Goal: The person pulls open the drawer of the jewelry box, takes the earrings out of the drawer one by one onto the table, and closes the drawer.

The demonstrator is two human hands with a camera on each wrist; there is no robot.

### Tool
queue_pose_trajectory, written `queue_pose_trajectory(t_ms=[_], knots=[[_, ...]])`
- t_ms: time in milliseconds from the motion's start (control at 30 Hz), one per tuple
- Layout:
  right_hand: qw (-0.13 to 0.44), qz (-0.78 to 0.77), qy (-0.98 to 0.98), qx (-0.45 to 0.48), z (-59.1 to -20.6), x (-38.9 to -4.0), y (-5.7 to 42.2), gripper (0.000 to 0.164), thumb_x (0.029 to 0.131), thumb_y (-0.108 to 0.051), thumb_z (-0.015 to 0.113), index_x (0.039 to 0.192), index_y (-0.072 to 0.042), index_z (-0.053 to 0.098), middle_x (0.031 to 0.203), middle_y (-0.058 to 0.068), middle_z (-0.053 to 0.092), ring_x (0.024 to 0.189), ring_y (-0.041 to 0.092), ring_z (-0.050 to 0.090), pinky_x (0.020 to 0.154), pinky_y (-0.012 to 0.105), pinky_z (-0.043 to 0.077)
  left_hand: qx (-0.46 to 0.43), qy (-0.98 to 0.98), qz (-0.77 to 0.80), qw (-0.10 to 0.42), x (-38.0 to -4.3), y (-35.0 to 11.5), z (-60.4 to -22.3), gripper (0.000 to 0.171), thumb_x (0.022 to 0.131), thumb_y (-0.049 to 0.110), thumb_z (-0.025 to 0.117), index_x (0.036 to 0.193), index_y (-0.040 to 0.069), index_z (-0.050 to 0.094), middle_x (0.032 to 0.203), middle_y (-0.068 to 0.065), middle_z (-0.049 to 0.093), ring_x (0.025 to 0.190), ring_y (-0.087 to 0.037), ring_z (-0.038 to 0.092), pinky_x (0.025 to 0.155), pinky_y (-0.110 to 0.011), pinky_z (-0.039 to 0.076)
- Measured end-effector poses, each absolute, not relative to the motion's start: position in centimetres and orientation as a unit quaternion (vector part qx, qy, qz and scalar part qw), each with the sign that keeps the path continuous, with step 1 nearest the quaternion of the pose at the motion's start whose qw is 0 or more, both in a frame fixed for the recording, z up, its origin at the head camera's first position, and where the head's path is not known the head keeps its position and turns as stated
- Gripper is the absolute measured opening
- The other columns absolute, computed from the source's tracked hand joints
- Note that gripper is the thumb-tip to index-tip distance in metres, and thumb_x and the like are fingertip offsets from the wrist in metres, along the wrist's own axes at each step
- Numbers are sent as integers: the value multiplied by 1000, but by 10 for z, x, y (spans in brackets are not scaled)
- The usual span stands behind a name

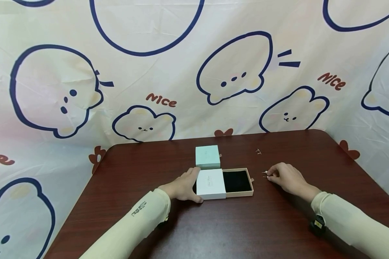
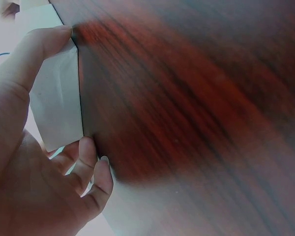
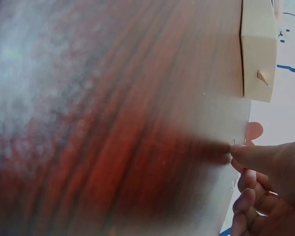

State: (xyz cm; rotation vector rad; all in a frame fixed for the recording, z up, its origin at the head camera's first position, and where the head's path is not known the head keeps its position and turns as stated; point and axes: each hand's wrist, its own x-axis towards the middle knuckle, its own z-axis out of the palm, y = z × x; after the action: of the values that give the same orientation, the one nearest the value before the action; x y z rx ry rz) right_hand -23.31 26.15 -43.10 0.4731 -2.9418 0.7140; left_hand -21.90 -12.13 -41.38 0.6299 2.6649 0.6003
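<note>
My left hand (image 1: 183, 184) holds the white sleeve (image 1: 210, 184) of a small drawer box across its left end, thumb at the near edge and fingers at the far edge. In the left wrist view the thumb and fingertips of the hand (image 2: 54, 132) lie along the box (image 2: 59, 98). Out to the right slides the drawer (image 1: 238, 182), tan-walled with a black pad inside. Right of it, my right hand (image 1: 286, 178) pinches a tiny pale earring-like piece (image 1: 265, 172) between thumb and index finger, close over the table; the fingertips hide most of it.
A mint-green box (image 1: 208, 157) with a small ribbon tab stands directly behind the white one. Two more tiny pale pieces (image 1: 258, 151) lie toward the back right of the dark wooden table (image 1: 233, 226). A printed cloth (image 1: 188, 79) hangs behind the table.
</note>
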Motion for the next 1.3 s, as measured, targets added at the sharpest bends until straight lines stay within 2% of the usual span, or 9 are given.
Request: queue_pose_trajectory(t_ms=[400, 933, 1300], knots=[[43, 230, -961, 150, -427, -232, 261, 7, 88, -17, 76, 86, -10, 75, 65, -5, 55, 57, 8, 46, 53, 25, 34, 221, 937, 211, 169, -220, -121, -416, 110, 76, 35, 89, 157, 4, 21, 155, -19, 35, 139, -35, 44, 110, -52, 42], [56, 236, -958, 155, -418, -230, 257, 11, 91, -21, 73, 84, -13, 74, 67, -6, 57, 58, 7, 46, 53, 25, 35, 223, 936, 211, 171, -219, -121, -414, 110, 76, 35, 88, 157, 4, 21, 155, -20, 35, 140, -36, 44, 110, -52, 42], [51, 239, -956, 161, -415, -227, 253, 14, 93, -25, 72, 89, -12, 76, 66, -7, 56, 58, 7, 46, 53, 25, 35, 225, 936, 209, 172, -219, -122, -413, 110, 77, 36, 88, 157, 4, 20, 156, -20, 34, 142, -36, 42, 111, -52, 41]])
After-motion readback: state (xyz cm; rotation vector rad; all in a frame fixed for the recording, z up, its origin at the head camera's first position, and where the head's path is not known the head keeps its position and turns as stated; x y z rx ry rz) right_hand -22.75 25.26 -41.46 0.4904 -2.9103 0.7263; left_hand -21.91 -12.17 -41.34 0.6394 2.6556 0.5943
